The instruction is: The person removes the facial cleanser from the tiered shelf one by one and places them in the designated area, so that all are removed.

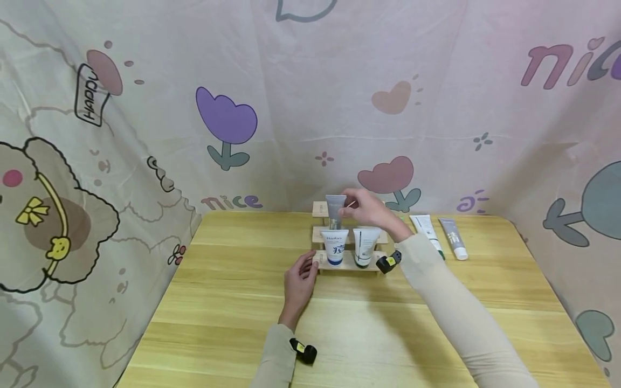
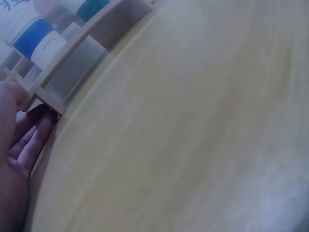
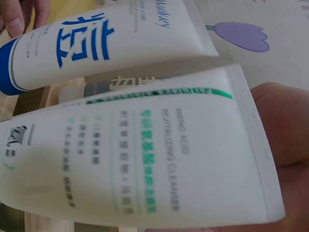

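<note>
A three-step wooden display rack (image 1: pixel 348 262) stands on the table. My left hand (image 1: pixel 297 284) grips its lowest step at the left front corner; the left wrist view shows the thumb (image 2: pixel 17 94) above the fingers there. With my right hand (image 1: pixel 366 207) I pinch a grey squeeze tube (image 1: pixel 335 209), cap down, over the middle step behind the front row. Whether its cap touches the step is hidden. On the lowest step stand a white tube with a blue cap (image 1: pixel 335 245) and a white tube with a green cap (image 1: pixel 365 243), both upright.
To the right of the rack, a white tube with a green cap (image 1: pixel 428 233) and a grey tube with a white cap (image 1: pixel 453 238) lie on the wooden table (image 1: pixel 218 307). A printed cloth (image 1: pixel 301 108) hangs behind the table.
</note>
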`<state>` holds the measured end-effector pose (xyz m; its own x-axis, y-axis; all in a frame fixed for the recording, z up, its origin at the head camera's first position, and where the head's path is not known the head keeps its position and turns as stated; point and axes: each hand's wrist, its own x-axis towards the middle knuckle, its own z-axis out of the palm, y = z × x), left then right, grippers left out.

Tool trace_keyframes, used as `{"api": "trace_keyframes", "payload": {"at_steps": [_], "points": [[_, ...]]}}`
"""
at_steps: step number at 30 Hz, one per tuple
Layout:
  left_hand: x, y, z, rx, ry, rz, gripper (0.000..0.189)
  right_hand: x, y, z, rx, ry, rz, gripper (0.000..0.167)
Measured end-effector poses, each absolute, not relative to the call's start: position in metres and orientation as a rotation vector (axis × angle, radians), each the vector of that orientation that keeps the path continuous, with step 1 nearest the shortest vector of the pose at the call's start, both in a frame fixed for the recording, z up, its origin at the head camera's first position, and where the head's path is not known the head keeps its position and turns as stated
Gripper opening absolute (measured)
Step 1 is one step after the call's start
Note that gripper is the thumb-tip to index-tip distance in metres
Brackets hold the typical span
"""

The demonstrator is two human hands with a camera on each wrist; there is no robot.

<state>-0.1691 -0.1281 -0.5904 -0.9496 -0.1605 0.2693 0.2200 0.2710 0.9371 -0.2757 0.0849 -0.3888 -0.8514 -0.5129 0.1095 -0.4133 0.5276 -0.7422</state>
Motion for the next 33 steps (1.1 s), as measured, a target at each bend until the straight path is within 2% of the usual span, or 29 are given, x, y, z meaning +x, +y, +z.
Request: {"api": "trace_keyframes", "payload": {"at_steps": [5,8,15,22,33], "points": [[-0.168,-0.129,-0.59,-0.035,-2.26,-1.72,0.029,-0.276,0.094,-0.387,-0.711,2.614,-1.394,0.012],[-0.168,-0.128,-0.59,-0.04,-2.257,-1.717,0.029,-0.277,0.101,-0.386,-0.623,2.527,-1.565,0.014],[-0.168,-0.128,-0.589,-0.063,-2.253,-1.705,0.029,-0.279,0.12,-0.387,-0.495,2.442,-1.854,0.029],[-0.169,-0.128,-0.591,-0.064,-2.252,-1.714,0.03,-0.276,0.139,-0.398,-0.396,2.463,-1.951,0.039],[-0.17,-0.128,-0.591,-0.031,-2.281,-1.723,0.03,-0.261,0.169,-0.435,-0.132,2.486,-1.965,0.051]]}}
